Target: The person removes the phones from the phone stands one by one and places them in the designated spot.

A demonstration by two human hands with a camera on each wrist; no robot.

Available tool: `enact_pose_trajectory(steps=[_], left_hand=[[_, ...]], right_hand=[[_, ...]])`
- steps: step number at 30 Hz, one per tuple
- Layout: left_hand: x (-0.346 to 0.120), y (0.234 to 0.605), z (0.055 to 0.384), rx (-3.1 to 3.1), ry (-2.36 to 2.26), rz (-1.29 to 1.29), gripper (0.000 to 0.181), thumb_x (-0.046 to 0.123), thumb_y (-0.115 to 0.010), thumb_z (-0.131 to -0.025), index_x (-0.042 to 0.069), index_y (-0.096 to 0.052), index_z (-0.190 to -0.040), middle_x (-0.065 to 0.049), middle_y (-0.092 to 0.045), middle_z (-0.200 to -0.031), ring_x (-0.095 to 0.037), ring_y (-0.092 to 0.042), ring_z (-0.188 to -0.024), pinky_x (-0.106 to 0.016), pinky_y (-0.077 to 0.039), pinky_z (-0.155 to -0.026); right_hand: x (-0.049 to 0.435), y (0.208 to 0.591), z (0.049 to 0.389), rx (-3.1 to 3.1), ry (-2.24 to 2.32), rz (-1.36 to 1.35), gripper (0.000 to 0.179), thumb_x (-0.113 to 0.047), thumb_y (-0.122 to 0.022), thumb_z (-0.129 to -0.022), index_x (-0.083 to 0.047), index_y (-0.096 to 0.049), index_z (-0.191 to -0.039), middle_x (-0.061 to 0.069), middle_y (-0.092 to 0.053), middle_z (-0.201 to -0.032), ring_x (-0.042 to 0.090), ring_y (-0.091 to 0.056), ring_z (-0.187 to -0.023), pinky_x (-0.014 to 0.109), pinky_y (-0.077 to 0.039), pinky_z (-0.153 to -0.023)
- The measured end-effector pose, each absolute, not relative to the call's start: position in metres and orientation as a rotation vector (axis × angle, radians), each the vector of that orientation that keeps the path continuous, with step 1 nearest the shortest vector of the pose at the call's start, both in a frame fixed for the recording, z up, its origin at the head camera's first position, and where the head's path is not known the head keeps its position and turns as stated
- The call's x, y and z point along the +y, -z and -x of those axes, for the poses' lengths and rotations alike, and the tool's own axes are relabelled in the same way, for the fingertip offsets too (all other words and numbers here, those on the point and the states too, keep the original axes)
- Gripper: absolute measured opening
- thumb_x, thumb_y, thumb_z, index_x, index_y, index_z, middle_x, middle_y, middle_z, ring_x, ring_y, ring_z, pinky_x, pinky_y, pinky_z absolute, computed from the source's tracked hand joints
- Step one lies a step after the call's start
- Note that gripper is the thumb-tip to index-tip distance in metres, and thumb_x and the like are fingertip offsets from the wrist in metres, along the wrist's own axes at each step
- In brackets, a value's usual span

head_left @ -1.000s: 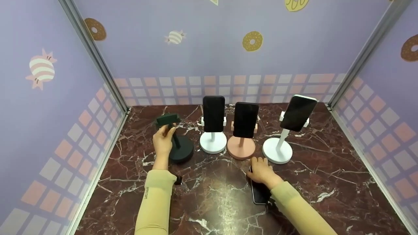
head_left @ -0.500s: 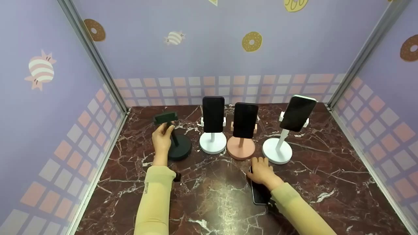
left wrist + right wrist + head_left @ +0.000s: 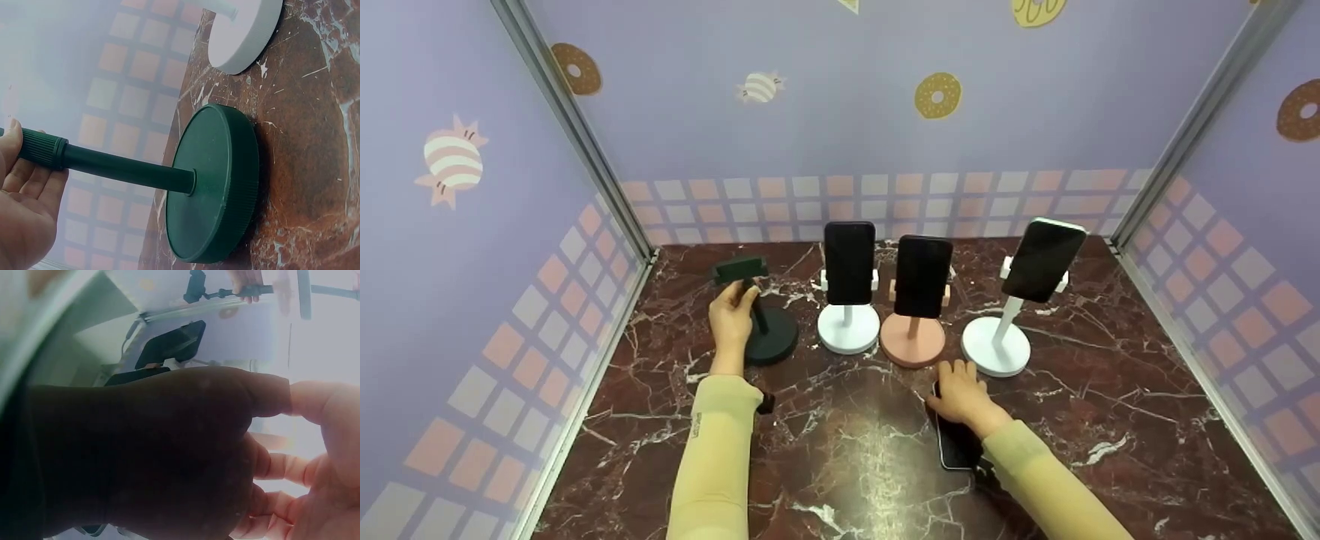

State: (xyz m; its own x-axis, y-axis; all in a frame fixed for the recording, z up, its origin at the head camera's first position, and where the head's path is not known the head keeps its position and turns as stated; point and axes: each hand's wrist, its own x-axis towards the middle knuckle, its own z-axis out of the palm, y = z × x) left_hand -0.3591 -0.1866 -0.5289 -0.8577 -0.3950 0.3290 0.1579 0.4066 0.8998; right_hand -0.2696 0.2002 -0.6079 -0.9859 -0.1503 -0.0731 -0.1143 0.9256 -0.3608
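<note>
Versus a second ago: the dark green phone stand [image 3: 770,337] at far left is slightly further left and nearer the back wall [image 3: 840,127]. Everything else on the marble tabletop [image 3: 840,465] looks unmoved.

Left to right: your left hand [image 3: 731,319] has thumb and fingers pinching that stand's ribbed collar [image 3: 44,150], just below its cradle [image 3: 740,270]. Round base is down on the tabletop. Next, the white stand [image 3: 849,334] carries a black phone [image 3: 850,264], upright in its clamp. Just beside it, the pink stand [image 3: 913,341] has a second dark phone [image 3: 923,277], leaning slightly.

Nearer you, a loose phone [image 3: 956,450] lies flat, screen up. Your right hand [image 3: 960,391] rests over its far end, thumb and fingers apart, tips touching the glossy screen; the wrist view shows their reflection. Rightmost white stand [image 3: 996,349] grips a pale-edged phone [image 3: 1045,261], tilted right.
</note>
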Motion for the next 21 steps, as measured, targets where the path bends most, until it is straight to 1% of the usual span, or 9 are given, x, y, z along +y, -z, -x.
enact_pose_trajectory(steps=[2,7,14,18,21], left_hand=[[-0.1869,0.5297,0.3598,-2.161,1.479,-0.204,0.023,0.017,-0.075,-0.095,0.000,-0.077,-0.111,-0.018,-0.078,-0.106,-0.020,-0.073,-0.092,-0.023,-0.054,-0.081],[-0.1879,0.5319,0.3615,-2.140,1.491,-0.178,0.021,0.013,-0.075,-0.094,-0.002,-0.077,-0.109,-0.019,-0.078,-0.106,-0.008,-0.070,-0.085,-0.016,-0.051,-0.077],[-0.1891,0.5365,0.3640,-2.141,1.450,-0.151,0.017,0.009,-0.075,-0.093,0.000,-0.078,-0.107,-0.019,-0.078,-0.102,-0.003,-0.066,-0.079,-0.015,-0.049,-0.073],[-0.1896,0.5368,0.3639,-2.134,1.468,-0.137,0.017,0.010,-0.074,-0.094,0.000,-0.078,-0.107,-0.019,-0.078,-0.103,-0.007,-0.068,-0.082,-0.017,-0.049,-0.075],[-0.1897,0.5376,0.3639,-2.153,1.449,-0.139,0.019,0.014,-0.074,-0.094,0.000,-0.078,-0.107,-0.019,-0.078,-0.102,-0.016,-0.069,-0.085,-0.024,-0.051,-0.078]], right_hand=[[0.2004,0.6086,0.2698,2.988,0.551,0.209,0.045,-0.029,-0.076,-0.087,0.000,-0.052,-0.112,0.028,-0.050,-0.116,0.047,-0.041,-0.115,0.067,-0.047,-0.084],[0.2013,0.6088,0.2695,2.996,0.560,0.205,0.048,-0.029,-0.077,-0.088,0.001,-0.051,-0.115,0.029,-0.049,-0.119,0.048,-0.041,-0.116,0.068,-0.047,-0.086],[0.2017,0.6083,0.2685,2.995,0.565,0.201,0.048,-0.029,-0.077,-0.089,0.002,-0.051,-0.115,0.029,-0.049,-0.119,0.048,-0.041,-0.116,0.069,-0.046,-0.086],[0.2013,0.6077,0.2688,3.002,0.559,0.203,0.048,-0.030,-0.077,-0.089,0.002,-0.051,-0.114,0.029,-0.049,-0.118,0.048,-0.041,-0.116,0.068,-0.047,-0.086],[0.2016,0.6086,0.2690,3.011,0.554,0.208,0.047,-0.030,-0.077,-0.089,0.002,-0.051,-0.112,0.028,-0.050,-0.116,0.047,-0.041,-0.114,0.067,-0.047,-0.084]])
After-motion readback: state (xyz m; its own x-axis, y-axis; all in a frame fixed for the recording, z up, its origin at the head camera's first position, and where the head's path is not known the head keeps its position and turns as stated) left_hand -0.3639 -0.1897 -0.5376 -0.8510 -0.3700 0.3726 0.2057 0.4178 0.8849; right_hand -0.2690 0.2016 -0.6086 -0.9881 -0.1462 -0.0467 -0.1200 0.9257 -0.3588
